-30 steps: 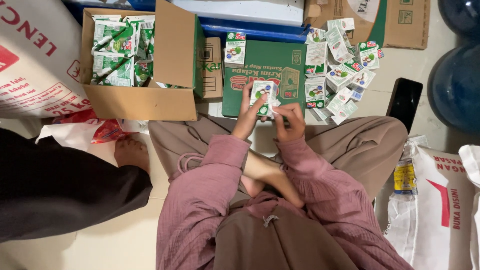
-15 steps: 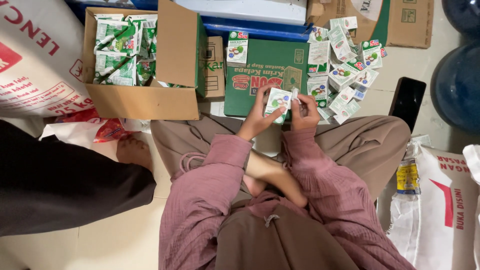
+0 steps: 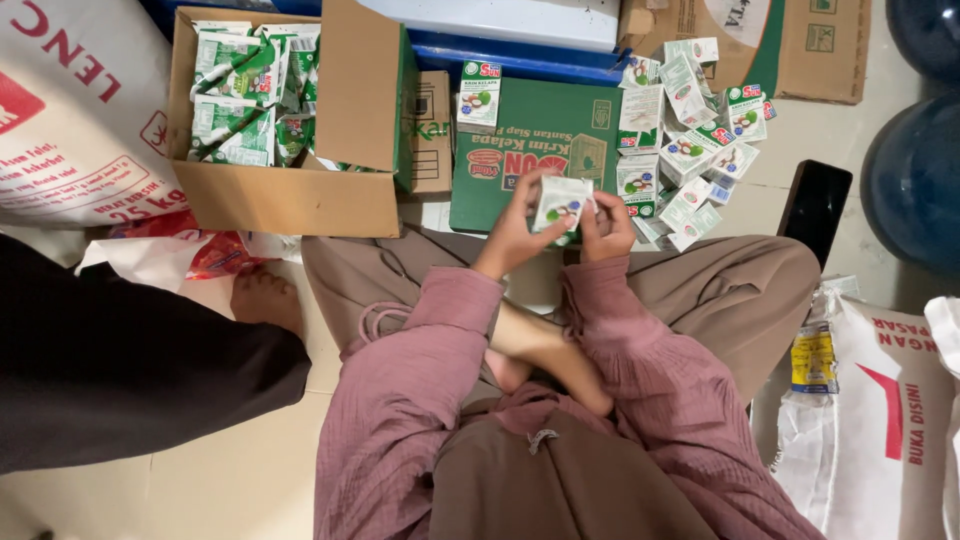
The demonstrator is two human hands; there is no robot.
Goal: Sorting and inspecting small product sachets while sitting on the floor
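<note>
I sit cross-legged on the floor in pink sleeves. My left hand [image 3: 515,230] and my right hand [image 3: 607,222] both grip one small white and green carton [image 3: 561,203], held just above a flat green cardboard box [image 3: 520,135]. A heap of several similar small cartons [image 3: 695,150] lies to the right of my hands. One more carton [image 3: 479,97] rests on the green box's far left corner.
An open brown box [image 3: 285,195] with several green and white cartons stands at the left. A black phone [image 3: 814,212] lies at the right. Large white sacks [image 3: 70,100] [image 3: 890,420], blue water jugs [image 3: 915,180] and another person's dark-clad leg [image 3: 130,370] surround me.
Both hands with the small carton have shifted a little to the right and forward over the green box, and the carton has been turned in my fingers.
</note>
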